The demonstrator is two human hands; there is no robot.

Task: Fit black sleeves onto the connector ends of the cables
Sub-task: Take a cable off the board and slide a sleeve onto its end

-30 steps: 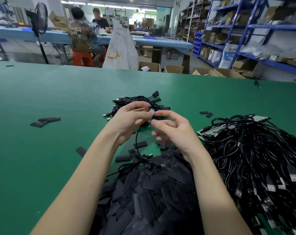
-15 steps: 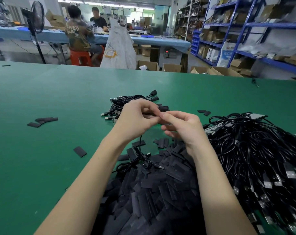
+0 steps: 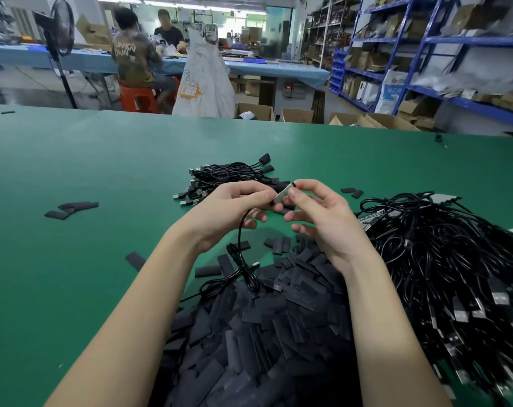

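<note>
Left hand [image 3: 234, 207] pinches cable [image 3: 240, 236] w/ connector [image 3: 283, 195]; right hand [image 3: 322, 212] pinches its metal tip. Small sleeved pile [image 3: 229, 177] behind hands; big unsleeved heap [image 3: 455, 259] at right, loose sleeves [image 3: 264, 333] below, so most left

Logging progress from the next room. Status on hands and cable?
Left hand grips cable near its end. Right hand pinches metal connector; sleeve not clearly on. Loose sleeve pile below, nothing blocking.
</note>
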